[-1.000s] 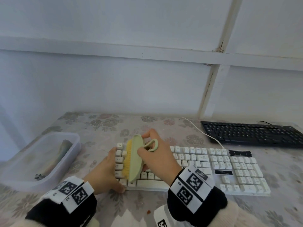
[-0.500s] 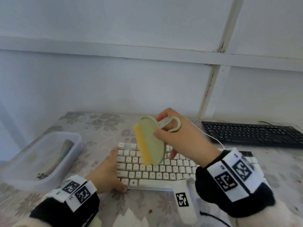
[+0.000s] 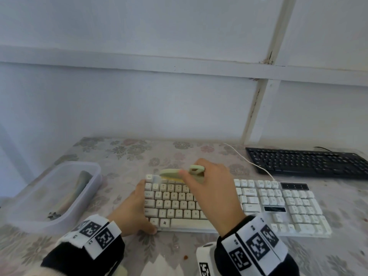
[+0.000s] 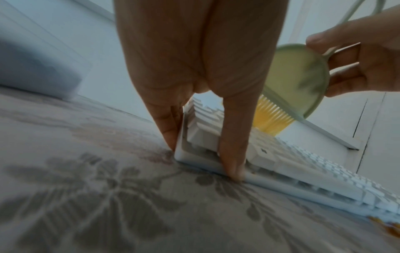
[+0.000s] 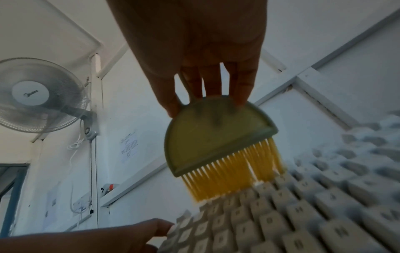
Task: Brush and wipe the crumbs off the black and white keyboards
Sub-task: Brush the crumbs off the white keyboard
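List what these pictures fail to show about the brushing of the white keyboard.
- Crumbs on the white keyboard: none can be made out; too small in the head view, keys blurred in the right wrist view.
- Brush bristle tips: motion-blurred where they meet the top key row.
- Keys under the right hand: hidden in the head view.
- Contents of the plastic tub: blurred behind its cloudy wall.
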The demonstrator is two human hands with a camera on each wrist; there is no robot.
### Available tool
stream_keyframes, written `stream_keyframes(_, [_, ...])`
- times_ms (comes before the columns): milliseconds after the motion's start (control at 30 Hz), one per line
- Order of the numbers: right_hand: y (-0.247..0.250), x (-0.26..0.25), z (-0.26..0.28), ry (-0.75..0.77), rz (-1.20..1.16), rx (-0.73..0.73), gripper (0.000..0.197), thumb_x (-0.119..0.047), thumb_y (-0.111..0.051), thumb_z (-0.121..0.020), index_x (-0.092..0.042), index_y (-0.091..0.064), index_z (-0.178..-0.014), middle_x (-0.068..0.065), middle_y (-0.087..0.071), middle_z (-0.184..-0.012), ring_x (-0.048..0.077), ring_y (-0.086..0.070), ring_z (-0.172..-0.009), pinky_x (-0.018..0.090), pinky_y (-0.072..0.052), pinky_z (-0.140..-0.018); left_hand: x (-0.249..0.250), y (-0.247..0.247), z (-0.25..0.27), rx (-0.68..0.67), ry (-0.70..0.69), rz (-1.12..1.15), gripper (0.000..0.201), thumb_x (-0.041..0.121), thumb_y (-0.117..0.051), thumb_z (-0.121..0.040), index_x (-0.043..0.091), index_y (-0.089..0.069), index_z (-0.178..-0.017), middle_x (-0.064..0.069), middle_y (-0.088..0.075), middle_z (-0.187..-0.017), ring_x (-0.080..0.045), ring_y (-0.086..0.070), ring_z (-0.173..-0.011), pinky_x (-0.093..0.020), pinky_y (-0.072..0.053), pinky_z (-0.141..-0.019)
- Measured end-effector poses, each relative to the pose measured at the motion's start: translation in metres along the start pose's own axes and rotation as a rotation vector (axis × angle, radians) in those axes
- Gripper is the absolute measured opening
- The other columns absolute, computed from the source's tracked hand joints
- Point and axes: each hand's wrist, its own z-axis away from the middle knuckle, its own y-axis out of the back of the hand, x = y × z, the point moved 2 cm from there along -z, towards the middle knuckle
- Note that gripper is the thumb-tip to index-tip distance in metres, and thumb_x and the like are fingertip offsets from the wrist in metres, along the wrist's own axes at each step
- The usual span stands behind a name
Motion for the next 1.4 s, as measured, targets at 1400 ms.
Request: stream_keyframes(1400, [0.006,0.027,0.001,-0.139,-0.219,0.156,0.019,-0.013,-0.057,-0.09,-0.015,-0.048,-0.074,0.0,-0.052,-0.067,0.007,-0.046,-0.057,0.025,-0.045,-0.058,0.001,-0.001,0.0,0.023,-0.005,0.002,0.114,0.016,-0.085,-0.055,0.027,-0.008,-0.138,0.008,-0.045,-0.115,-0.008,-0.047,-0.101,-0.013,-0.037,-0.079])
